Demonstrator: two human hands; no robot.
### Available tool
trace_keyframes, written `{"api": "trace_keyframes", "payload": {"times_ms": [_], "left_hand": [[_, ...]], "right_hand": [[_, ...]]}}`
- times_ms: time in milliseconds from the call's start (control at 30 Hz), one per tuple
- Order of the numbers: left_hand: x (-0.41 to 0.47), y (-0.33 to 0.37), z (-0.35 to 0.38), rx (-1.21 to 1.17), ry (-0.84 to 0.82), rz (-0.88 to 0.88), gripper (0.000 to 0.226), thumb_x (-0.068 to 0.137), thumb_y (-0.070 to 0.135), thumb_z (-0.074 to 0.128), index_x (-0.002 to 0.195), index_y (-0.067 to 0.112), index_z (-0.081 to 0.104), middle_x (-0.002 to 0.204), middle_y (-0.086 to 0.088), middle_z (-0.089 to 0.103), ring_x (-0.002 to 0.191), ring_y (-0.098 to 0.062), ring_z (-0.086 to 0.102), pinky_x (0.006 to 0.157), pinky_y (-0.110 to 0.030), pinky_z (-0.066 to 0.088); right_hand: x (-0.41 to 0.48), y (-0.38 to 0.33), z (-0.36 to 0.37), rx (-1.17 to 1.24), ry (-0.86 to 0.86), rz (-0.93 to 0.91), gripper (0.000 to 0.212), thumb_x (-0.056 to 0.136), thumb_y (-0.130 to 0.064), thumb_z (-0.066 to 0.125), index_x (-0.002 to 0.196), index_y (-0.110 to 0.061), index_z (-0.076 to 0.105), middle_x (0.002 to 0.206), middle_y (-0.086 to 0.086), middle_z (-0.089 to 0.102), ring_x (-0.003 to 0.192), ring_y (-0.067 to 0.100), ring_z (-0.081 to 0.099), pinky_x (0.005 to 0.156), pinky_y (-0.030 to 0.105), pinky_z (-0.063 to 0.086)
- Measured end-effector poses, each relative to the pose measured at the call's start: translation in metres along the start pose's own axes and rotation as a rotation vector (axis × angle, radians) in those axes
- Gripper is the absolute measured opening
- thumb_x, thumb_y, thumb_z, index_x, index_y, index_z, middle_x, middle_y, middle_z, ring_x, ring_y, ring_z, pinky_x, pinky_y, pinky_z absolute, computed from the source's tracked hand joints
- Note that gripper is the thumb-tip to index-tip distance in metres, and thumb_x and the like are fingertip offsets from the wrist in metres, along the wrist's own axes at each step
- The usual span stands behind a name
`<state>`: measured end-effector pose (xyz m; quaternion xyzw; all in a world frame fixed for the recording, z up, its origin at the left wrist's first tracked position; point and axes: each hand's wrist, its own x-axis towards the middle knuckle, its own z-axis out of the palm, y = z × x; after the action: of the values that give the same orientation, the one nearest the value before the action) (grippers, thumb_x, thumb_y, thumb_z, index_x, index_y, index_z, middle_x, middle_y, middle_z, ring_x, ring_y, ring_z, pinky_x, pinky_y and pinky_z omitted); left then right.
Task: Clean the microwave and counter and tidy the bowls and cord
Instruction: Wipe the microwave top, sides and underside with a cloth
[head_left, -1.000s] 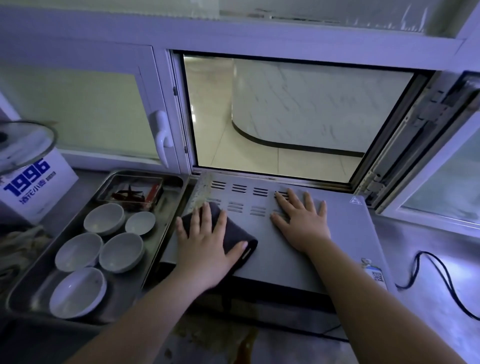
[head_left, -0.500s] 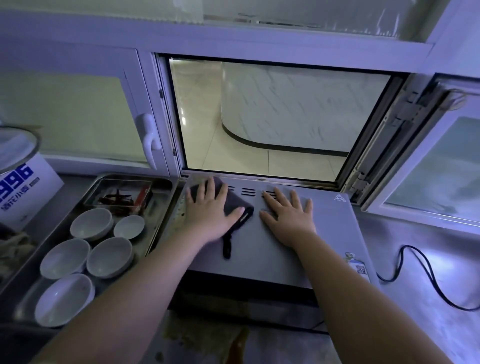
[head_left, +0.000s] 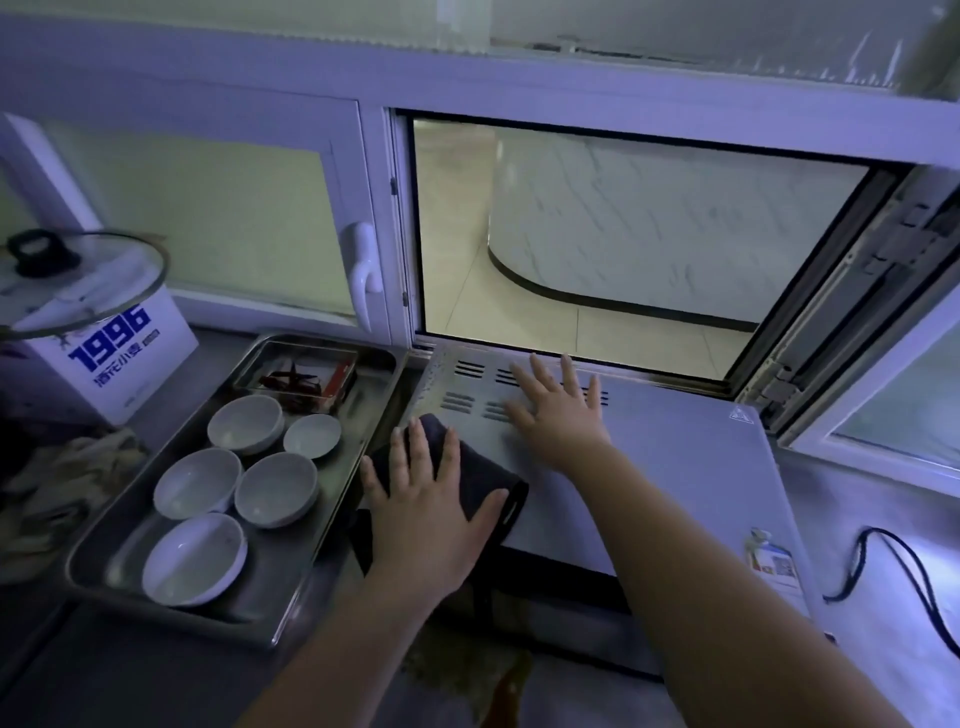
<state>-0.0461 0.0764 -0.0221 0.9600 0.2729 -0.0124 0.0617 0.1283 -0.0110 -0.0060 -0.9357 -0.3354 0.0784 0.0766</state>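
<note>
Dark cloth, long axis far-left to near-right, under flat, spread-fingered left hand on microwave

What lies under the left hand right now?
A dark cloth lies flat under the left hand on the microwave top, near its front left corner. The cloth's middle and the metal beneath it are covered, so any dirt there cannot be seen.

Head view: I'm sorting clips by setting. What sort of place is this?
Probably a food-service kitchen's back counter: a steel tray of small white bowls, a microwave on a steel counter, and an open hatch window looking onto a tiled floor.
</note>
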Motion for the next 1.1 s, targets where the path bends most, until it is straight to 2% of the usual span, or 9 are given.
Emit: {"api": "trace_keyframes", "payload": {"times_ms": [167, 300, 433, 567, 733, 933, 1000, 1100], "left_hand": [[0.021, -0.012, -0.004, -0.019, -0.016, -0.018, 0.085, 0.086, 0.077, 0.013, 0.152, 0.029, -0.008, 0.159, -0.013, -0.019, 0.147, -0.031, -0.011, 0.116, -0.058, 0.003], [0.081, -0.013, -0.008, -0.085, -0.011, -0.022, 0.088, 0.086, 0.077, 0.022, 0.154, 0.025, 0.000, 0.160, -0.014, -0.014, 0.147, -0.035, -0.002, 0.115, -0.058, 0.014], [0.161, 0.003, -0.013, -0.113, -0.035, -0.010, 0.089, 0.087, 0.076, 0.023, 0.155, 0.022, 0.003, 0.160, -0.015, -0.010, 0.147, -0.036, -0.003, 0.114, -0.060, 0.010], [0.208, 0.011, -0.023, -0.129, -0.107, 0.023, 0.087, 0.089, 0.074, 0.024, 0.155, 0.021, 0.004, 0.161, -0.013, -0.009, 0.147, -0.035, -0.002, 0.114, -0.060, 0.013], [0.158, -0.020, -0.018, -0.191, -0.055, 0.127, 0.086, 0.089, 0.071, 0.030, 0.155, 0.022, 0.004, 0.161, -0.013, -0.008, 0.148, -0.033, 0.000, 0.118, -0.051, 0.014], [0.033, -0.049, -0.015, -0.133, -0.082, 0.101, 0.090, 0.088, 0.073, 0.025, 0.153, 0.023, -0.010, 0.159, -0.014, -0.019, 0.148, -0.033, -0.004, 0.119, -0.044, 0.011], [0.029, -0.048, -0.013, -0.145, -0.099, 0.050, 0.092, 0.087, 0.074, 0.025, 0.153, 0.022, -0.012, 0.159, -0.015, -0.018, 0.148, -0.034, -0.002, 0.118, -0.044, 0.014], [0.069, -0.038, -0.017, -0.204, -0.098, -0.010, 0.093, 0.089, 0.071, 0.032, 0.154, 0.018, -0.008, 0.159, -0.020, -0.009, 0.147, -0.037, 0.005, 0.115, -0.046, 0.019]], "right_hand": [[0.014, -0.004, 0.022, -0.040, 0.022, 0.099, 0.061, 0.096, -0.063, 0.013, 0.152, -0.041, 0.001, 0.162, -0.008, -0.003, 0.148, 0.027, -0.013, 0.115, 0.059, -0.010], [0.017, -0.007, 0.026, -0.057, 0.041, 0.107, 0.057, 0.098, -0.057, 0.014, 0.151, -0.042, 0.002, 0.161, -0.011, -0.003, 0.148, 0.026, -0.010, 0.117, 0.055, -0.008], [0.016, -0.007, 0.026, -0.024, 0.069, 0.120, 0.053, 0.101, -0.046, 0.015, 0.153, -0.039, 0.007, 0.161, -0.013, 0.002, 0.149, 0.024, -0.005, 0.117, 0.054, -0.007], [0.017, -0.007, 0.024, -0.006, 0.073, 0.137, 0.053, 0.101, -0.046, 0.018, 0.152, -0.040, 0.006, 0.161, -0.015, 0.004, 0.149, 0.021, -0.005, 0.118, 0.052, -0.006], [0.018, -0.006, 0.024, -0.010, 0.058, 0.146, 0.053, 0.101, -0.048, 0.018, 0.152, -0.041, 0.006, 0.161, -0.015, 0.002, 0.149, 0.021, -0.005, 0.118, 0.053, -0.006], [0.017, -0.007, 0.025, -0.016, 0.047, 0.144, 0.053, 0.101, -0.049, 0.016, 0.152, -0.042, 0.003, 0.161, -0.015, -0.001, 0.149, 0.022, -0.007, 0.118, 0.052, -0.008], [0.017, -0.007, 0.025, -0.016, 0.052, 0.143, 0.053, 0.101, -0.049, 0.016, 0.152, -0.042, 0.003, 0.161, -0.014, 0.000, 0.149, 0.022, -0.007, 0.118, 0.051, -0.008], [0.016, -0.006, 0.026, -0.016, 0.068, 0.145, 0.053, 0.101, -0.049, 0.018, 0.152, -0.042, 0.005, 0.161, -0.015, 0.001, 0.149, 0.021, -0.006, 0.119, 0.050, -0.006]]}}
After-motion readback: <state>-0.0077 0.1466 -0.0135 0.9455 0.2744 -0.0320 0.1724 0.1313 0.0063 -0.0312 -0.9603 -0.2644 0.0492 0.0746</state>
